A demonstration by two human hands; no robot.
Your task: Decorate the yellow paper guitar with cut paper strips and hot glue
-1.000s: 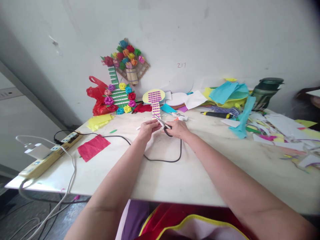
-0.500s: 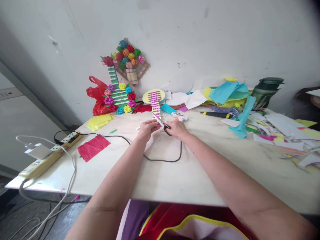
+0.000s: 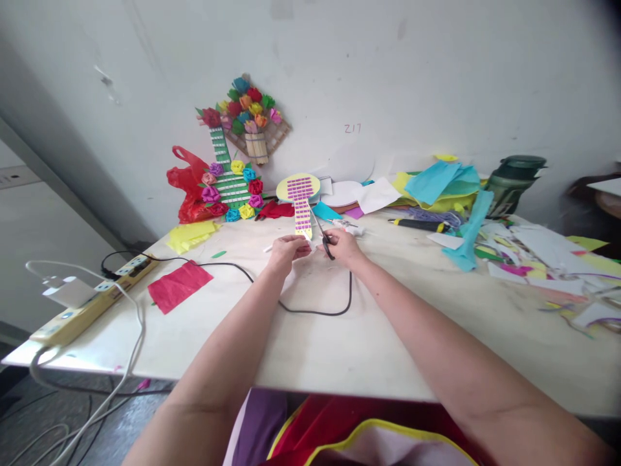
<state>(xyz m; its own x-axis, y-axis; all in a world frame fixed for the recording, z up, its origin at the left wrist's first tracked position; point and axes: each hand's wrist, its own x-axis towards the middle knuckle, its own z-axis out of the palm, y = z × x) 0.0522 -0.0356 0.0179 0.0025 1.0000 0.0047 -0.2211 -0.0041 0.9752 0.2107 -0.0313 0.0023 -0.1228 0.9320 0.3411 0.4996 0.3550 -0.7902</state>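
Note:
My right hand [image 3: 342, 247] is closed round the handles of black-handled scissors [image 3: 326, 244], whose blades point up and away to the left. My left hand [image 3: 288, 252] pinches a small white piece of paper [image 3: 307, 241] just left of the scissors. Right behind the hands stands a guitar-shaped paper craft [image 3: 302, 213] with a pale yellow oval top and a purple-and-white woven strip. A glue gun [image 3: 350, 226] lies past my right hand, partly hidden. Its black cord seems to be the one looping under my wrists.
A green flower-trimmed guitar craft [image 3: 228, 184] leans on the wall beside a red plastic bag [image 3: 189, 188]. Red crepe paper [image 3: 180, 287] and a power strip [image 3: 92, 304] lie left. A yellow-black cutter [image 3: 418, 224], paper scraps [image 3: 538, 249] and a dark green bottle [image 3: 514, 184] are right.
The scissors have swung from pointing left across the white paper to a steeper angle, their blades now apart from it. My left hand stays in nearly the same place.

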